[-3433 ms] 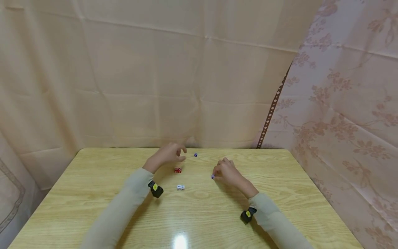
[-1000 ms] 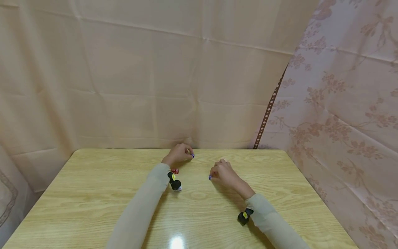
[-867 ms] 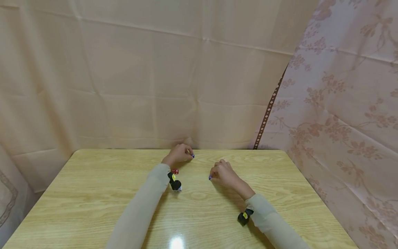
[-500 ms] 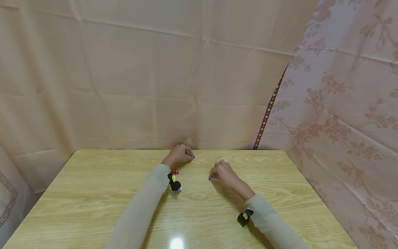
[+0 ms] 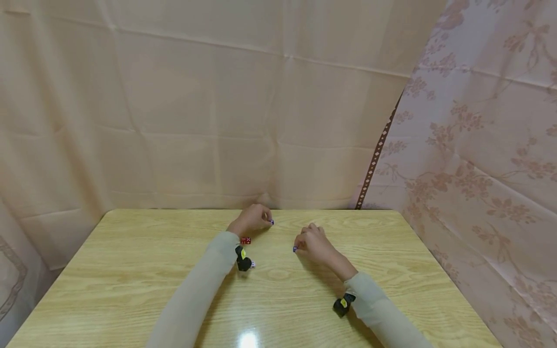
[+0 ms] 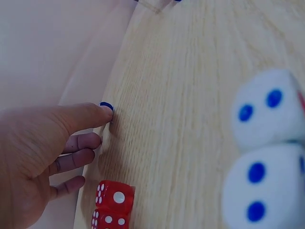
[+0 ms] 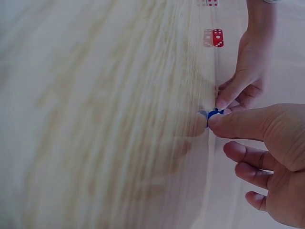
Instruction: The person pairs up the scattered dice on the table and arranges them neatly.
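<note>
In the head view my left hand (image 5: 251, 219) pinches a small blue die (image 5: 271, 222) between thumb and index finger, close to the table's far edge. The left wrist view shows the thumb (image 6: 93, 116) covering most of that die (image 6: 106, 104), the other fingers loosely bent. To the right and nearer, my right hand (image 5: 314, 243) pinches another blue die (image 5: 295, 249) at the tabletop. Two red dice (image 5: 246, 240) sit side by side below the left wrist. A pair of white dice (image 6: 267, 109) touch each other; in the head view the left wrist camera partly hides them.
The wooden table (image 5: 109, 270) ends at a beige curtain (image 5: 196, 121) behind. A flowered curtain (image 5: 487, 169) hangs on the right side. Each wrist wears a black camera (image 5: 341, 306).
Since the oldest frame, my left hand has moved right and taken hold of the far blue die. Over the last second it has slid slightly toward me with it. The right hand stays put.
</note>
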`<state>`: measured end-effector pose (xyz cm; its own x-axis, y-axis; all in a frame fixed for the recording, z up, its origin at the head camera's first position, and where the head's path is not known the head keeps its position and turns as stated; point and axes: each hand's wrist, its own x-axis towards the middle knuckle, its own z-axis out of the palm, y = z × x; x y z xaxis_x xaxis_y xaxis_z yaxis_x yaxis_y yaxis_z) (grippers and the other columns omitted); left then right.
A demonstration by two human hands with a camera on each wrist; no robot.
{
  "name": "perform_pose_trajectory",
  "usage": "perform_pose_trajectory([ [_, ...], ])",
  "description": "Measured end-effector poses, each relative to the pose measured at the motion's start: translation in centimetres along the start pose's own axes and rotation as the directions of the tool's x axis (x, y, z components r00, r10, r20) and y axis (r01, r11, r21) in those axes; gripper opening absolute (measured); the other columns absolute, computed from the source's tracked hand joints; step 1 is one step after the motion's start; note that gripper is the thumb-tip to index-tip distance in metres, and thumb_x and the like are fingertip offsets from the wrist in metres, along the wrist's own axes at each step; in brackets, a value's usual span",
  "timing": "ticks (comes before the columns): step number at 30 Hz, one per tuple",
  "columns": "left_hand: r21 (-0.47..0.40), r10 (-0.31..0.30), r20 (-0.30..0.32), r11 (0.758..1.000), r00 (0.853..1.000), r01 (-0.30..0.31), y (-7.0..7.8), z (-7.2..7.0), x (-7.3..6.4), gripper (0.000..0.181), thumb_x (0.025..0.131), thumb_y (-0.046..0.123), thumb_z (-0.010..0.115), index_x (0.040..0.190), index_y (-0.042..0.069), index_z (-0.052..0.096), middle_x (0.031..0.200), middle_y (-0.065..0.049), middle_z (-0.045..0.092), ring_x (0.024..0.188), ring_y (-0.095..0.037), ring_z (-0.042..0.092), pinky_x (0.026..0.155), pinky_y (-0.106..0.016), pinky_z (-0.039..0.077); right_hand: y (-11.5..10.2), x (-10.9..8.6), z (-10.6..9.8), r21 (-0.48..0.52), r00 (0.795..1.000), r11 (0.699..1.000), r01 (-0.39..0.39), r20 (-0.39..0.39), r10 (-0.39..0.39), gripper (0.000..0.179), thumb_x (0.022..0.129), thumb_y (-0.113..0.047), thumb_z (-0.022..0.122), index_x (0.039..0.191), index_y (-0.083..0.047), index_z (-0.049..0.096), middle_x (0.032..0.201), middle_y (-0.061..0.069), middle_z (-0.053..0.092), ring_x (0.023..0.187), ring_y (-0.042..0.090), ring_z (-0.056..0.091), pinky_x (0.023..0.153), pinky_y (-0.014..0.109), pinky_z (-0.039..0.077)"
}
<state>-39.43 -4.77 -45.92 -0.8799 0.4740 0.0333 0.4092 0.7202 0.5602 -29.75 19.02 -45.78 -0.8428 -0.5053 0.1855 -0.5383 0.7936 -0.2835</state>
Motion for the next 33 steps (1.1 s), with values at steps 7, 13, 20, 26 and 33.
perform_pose_trajectory([
  [7, 0.124, 0.05, 0.026, 0.991, 0.998, -0.053, 0.6, 0.1, -0.2, 0.006, 0.093, 0.021, 0.075, 0.091, 0.018, 0.072, 0.092, 0.002, 0.068, 0.084, -0.013, 0.058, 0.085, -0.039, 0.047, 0.0, -0.1, 0.1, -0.021, 0.999, 1.0, 0.012, -0.037, -0.013, 0.01, 0.081, -0.012, 0.085, 0.081, -0.017, 0.076, 0.079, -0.003, 0.053, 0.082, 0.016, 0.033, 0.079, 0.039, 0.024],
  [13, 0.245, 0.119, 0.037, 0.962, 0.992, -0.125, 1.4, 0.3, -0.5, 0.01, 0.092, 0.022, 0.076, 0.086, 0.019, 0.069, 0.088, 0.002, 0.065, 0.088, -0.017, 0.057, 0.084, -0.043, 0.045, -0.2, -0.1, 0.1, -0.017, 0.999, 1.0, 0.011, -0.049, -0.012, 0.011, 0.081, -0.012, 0.086, 0.081, -0.016, 0.076, 0.079, 0.0, 0.05, 0.081, 0.017, 0.03, 0.078, 0.038, 0.021],
  [20, 0.301, 0.116, 0.04, 0.946, 0.992, -0.123, 1.7, 1.2, -1.1, 0.017, 0.094, 0.023, 0.073, 0.084, 0.018, 0.061, 0.092, -0.001, 0.055, 0.1, -0.022, 0.047, 0.095, -0.051, 0.037, -0.2, -0.1, 0.0, -0.022, 0.999, 1.0, 0.01, -0.042, -0.011, 0.011, 0.08, -0.013, 0.086, 0.08, -0.017, 0.076, 0.079, 0.001, 0.049, 0.08, 0.017, 0.028, 0.078, 0.038, 0.02],
  [26, 0.293, 0.119, 0.028, 0.948, 0.992, -0.122, 2.1, 1.2, -1.4, 0.015, 0.093, 0.022, 0.074, 0.085, 0.017, 0.063, 0.095, -0.003, 0.051, 0.103, -0.025, 0.043, 0.092, -0.047, 0.032, -0.1, -0.1, 0.0, -0.017, 0.999, 1.0, 0.017, -0.044, -0.018, 0.01, 0.081, -0.014, 0.086, 0.08, -0.017, 0.076, 0.079, 0.002, 0.049, 0.08, 0.016, 0.028, 0.078, 0.037, 0.02],
  [33, 0.305, 0.131, 0.062, 0.942, 0.989, -0.143, 2.2, 1.3, -1.8, 0.013, 0.095, 0.023, 0.072, 0.088, 0.019, 0.061, 0.097, -0.002, 0.048, 0.098, -0.022, 0.039, 0.088, -0.042, 0.026, 0.0, -0.1, 0.1, -0.023, 0.999, 1.0, 0.021, -0.045, -0.022, 0.01, 0.081, -0.014, 0.085, 0.08, -0.016, 0.076, 0.079, 0.001, 0.049, 0.08, 0.016, 0.029, 0.078, 0.037, 0.02],
])
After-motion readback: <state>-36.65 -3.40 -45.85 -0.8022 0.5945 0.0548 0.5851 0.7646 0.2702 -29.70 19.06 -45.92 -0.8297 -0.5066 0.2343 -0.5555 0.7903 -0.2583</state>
